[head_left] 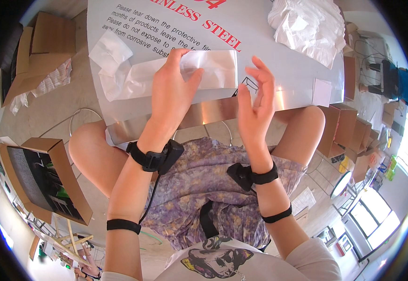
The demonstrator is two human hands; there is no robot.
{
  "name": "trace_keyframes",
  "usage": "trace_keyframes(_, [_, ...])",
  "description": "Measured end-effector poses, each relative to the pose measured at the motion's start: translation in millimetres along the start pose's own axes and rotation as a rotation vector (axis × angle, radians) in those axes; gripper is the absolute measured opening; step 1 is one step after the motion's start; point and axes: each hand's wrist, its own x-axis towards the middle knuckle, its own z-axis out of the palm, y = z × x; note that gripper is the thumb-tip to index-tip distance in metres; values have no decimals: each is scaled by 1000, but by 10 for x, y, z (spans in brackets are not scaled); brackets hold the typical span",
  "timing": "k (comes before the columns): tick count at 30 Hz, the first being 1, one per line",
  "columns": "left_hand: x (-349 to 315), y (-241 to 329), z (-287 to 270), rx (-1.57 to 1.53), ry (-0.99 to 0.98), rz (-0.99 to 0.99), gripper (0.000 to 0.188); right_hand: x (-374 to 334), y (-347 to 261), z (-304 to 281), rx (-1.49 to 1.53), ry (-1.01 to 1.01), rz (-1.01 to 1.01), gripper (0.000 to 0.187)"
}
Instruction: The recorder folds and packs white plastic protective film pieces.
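Note:
A thin, glossy white plastic sheet (215, 70) stretches across the table, its crumpled end to the left and a straight edge to the right. My left hand (172, 89) grips the sheet around its middle, the thumb on the near side and the forefinger over the far edge; the other fingers are hidden. Just right of the straight edge, my right hand (256, 96) hovers with nothing in it, thumb and slightly bent fingers apart. Beneath lies a grey printed table top (288, 79) with a shiny metal strip (208, 111) along its near edge.
Crumpled white packing film (309, 30) is heaped at the table's far right, near a small pale card (322, 91). Cardboard boxes (68, 175) flank me on the left, with more boxes (337, 131) on the right. A person (393, 82) is farther off to the right.

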Motion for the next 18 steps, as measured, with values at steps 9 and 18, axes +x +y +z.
trace_keyframes(9, [-18,25,-16,13,-15,-65,34,273,-48,494,1161,199,447,48])
trace_keyframes(18, [-44,93,-257,315,68,-81,37,266,68,536,1154,247,473,58])
